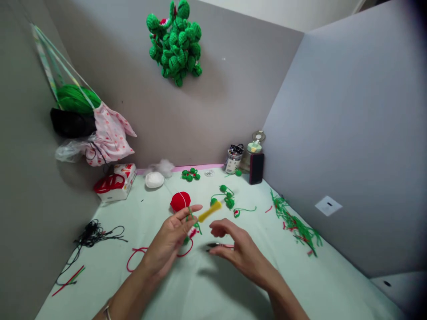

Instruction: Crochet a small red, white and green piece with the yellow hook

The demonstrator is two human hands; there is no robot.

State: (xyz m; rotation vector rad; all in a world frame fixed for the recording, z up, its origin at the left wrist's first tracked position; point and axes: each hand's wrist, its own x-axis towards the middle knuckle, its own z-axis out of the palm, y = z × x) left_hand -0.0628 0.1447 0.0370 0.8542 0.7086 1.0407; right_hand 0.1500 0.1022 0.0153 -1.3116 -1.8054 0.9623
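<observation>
My left hand is closed, pinching a small crochet piece in white, pink and green, with green yarn looped over its fingers. A yellow handle, blurred and probably that of a crochet hook, sticks out from its fingertips toward the right. My right hand hovers just to the right, fingers curved and apart, with nothing in them. Beyond its thumb lies a thin, dark-tipped tool with a pinkish shaft, partly hidden. Red yarn curls below the left hand, and a red yarn ball sits behind it.
Small green crochet balls lie ahead. Green yarn scraps line the right side; black cord lies left. At the back stand a box, white yarn ball, can and phone. A green crochet cluster hangs above.
</observation>
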